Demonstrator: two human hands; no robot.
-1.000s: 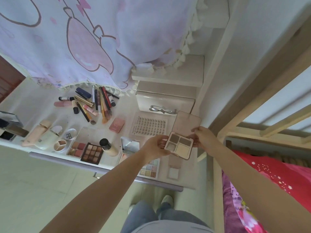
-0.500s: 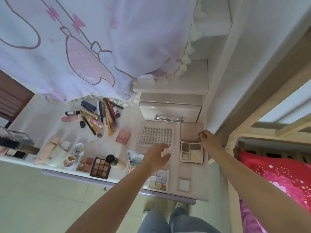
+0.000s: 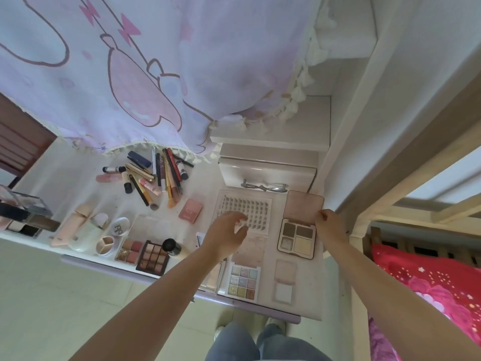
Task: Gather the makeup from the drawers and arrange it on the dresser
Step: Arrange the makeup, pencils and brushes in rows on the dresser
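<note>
Pale and crowded, the dresser top is seen from the head camera beneath a pink-and-lilac cartoon curtain, with a closed small drawer at the back and red bedding at the right; only this one view is given. Makeup is already laid out in groups: a heap of pencils and brushes at the back, a small pink compact beside it, a nine-pan brown palette near the front edge, a pastel nine-pan palette at the front, and a tray of false-lash clusters in front of the drawer. The four-pan palette is lying open on the dresser, just beside the lash tray, its lid tilted back towards the drawer.

The step in hand is judged to be the setting-down and squaring of this palette; it is best done by steadying the lid lightly, so that the base is not dragged against its neighbours, and by lining it up with the lash tray.

The right hand is loosely curled, its fingertips touching the lid's right edge; whether the edge is actually pinched cannot be told. The left hand is held relaxed and open over the near edge of the lash tray, nothing being gripped.
</note>
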